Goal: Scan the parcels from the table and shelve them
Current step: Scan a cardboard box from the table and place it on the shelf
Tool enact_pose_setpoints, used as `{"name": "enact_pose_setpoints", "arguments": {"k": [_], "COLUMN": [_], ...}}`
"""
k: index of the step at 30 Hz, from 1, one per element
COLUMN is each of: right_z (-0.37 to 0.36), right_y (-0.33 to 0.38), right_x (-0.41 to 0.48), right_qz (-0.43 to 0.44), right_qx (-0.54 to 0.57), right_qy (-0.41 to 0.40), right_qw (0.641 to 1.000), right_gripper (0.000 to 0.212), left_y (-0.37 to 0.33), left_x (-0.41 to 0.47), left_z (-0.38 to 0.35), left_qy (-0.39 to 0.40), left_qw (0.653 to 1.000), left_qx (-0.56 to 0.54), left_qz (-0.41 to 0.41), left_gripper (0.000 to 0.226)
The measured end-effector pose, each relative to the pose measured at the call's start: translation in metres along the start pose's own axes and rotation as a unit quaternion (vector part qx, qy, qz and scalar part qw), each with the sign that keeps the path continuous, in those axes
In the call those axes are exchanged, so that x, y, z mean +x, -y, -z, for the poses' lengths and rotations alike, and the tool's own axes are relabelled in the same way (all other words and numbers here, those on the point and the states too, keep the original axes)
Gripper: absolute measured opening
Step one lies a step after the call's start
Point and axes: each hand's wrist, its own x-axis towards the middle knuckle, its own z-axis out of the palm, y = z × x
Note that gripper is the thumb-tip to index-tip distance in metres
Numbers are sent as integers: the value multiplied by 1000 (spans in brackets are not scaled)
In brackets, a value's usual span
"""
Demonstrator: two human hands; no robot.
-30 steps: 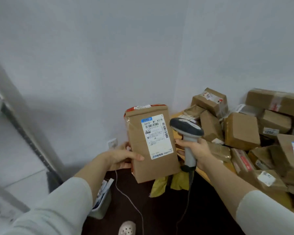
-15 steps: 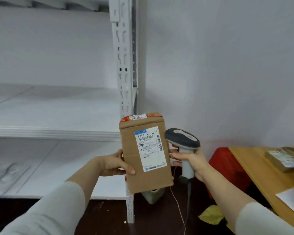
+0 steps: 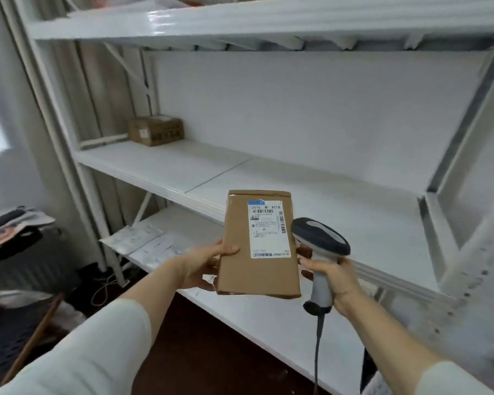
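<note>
Parcel (image 3: 258, 243): brown paper, held upright in the air in front of the shelving, its white label (image 3: 268, 229) facing the head camera.
Left hand (image 3: 206, 266): grips the parcel's left edge, thumb across the front and fingers behind.
Right hand (image 3: 334, 277): curled round the handle of the scanner (image 3: 320, 240), just right of the parcel.
Scanner: grey handle and dark head beside the label; its cable (image 3: 318, 352) hangs straight down.
Shelving (image 3: 80, 178): a white metal rack that fills most of the view, with three boards showing.
Top shelf (image 3: 240, 18): glossy white, seen from below, blurred.
Middle shelf (image 3: 340, 195): white board with a seam across it; a small brown box (image 3: 155, 130) sits at its far left end against the back.
Lower shelf (image 3: 268, 317): white, nearest the hands; flat pale mailers (image 3: 143, 243) lie at its left end.
Room: pale wall (image 3: 297, 104) behind the rack and dark floor (image 3: 211, 360) nearby.
Left side: a dark stand (image 3: 20, 260) with papers on top, too blurred to tell more.
</note>
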Motion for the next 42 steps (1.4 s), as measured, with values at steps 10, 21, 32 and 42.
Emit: {"name": "enact_pose_setpoints", "arguments": {"k": [10,21,32,42], "right_z": [-229,-401,-552,-656], "right_y": [-10,-17,-34,-53], "right_x": [96,253,386,464], "right_qz": [-74,-74,-117,-140], "right_qx": [80,15,32,14], "right_qy": [87,126,137,89], "right_qw": [990,989,983,986], "right_gripper": [30,26,24,35], "left_y": [-16,-61,-104,-127], "left_x": [1,73,147,210], "left_z": [204,375,514,633], "left_qy": [-127,-236,-342,-399], "left_qw": [988,954,932,912], "left_qx": [-72,-161,-114,-72], "left_qz": [-48,-91,-27,-61], "left_gripper": [67,48,28,77]}}
